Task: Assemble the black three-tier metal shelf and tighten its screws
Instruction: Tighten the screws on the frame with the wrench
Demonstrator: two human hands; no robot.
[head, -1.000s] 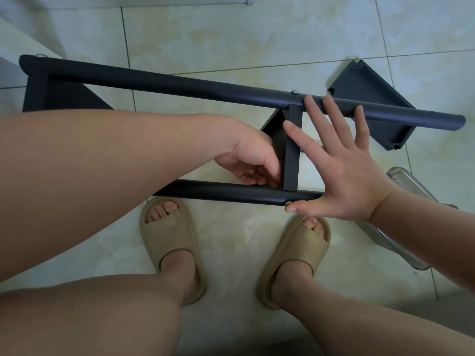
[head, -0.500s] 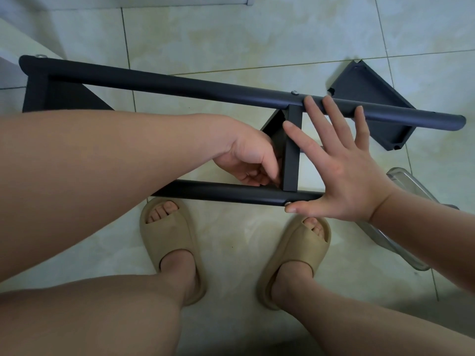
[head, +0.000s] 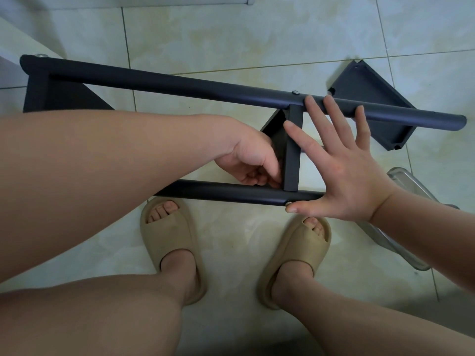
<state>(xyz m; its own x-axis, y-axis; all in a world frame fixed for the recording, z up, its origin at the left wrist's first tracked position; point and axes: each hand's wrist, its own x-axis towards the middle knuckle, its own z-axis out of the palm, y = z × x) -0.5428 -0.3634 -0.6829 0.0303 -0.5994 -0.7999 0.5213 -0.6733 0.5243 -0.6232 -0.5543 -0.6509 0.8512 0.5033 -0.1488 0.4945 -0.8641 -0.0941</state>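
Black three-tier metal shelf frame [head: 180, 83] lies sideways on the pale tiled floor [head: 231, 34]. My right hand [head: 341, 181] is splayed flat across it, thumb at the small silver screw [head: 289, 202]. Left hand [head: 246, 160] is curled by the middle tier [head: 291, 155], can't tell what it holds. I'd brace hard so the holes align.

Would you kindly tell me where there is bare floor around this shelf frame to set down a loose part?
Bare tile lies beyond the upper tube, left of the loose shelf panel, and between the two sandals. It is crowded between the upper tube and the lower tube, where the left hand and right hand meet at the crossbar.
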